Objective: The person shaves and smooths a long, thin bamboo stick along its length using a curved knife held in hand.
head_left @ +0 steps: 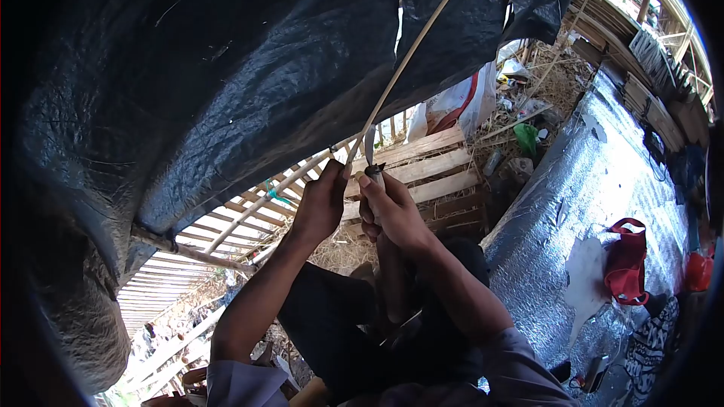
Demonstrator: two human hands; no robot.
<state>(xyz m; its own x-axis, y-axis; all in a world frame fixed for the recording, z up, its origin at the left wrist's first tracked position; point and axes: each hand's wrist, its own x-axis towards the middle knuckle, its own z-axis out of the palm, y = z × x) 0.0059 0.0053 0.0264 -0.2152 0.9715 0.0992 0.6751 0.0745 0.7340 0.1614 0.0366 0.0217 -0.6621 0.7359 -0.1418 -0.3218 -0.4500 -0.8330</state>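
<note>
Two bare hands show, one left hand (320,200) and one right hand (398,215), along with two sleeves (245,384), one knife (369,145) and one long thin strip (422,38). There is one black tarp (286,68), one silver sheet (528,211), one red strapped item (624,265) and one bright green scrap (526,138) (the slats (431,168) are too many to tally reliably).

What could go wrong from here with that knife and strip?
The knife in the right hand has its bare blade close to the left hand; a slip might cut it. The long, thin strip passes across the view of the slit black tarp, so swinging it could snag there.
</note>
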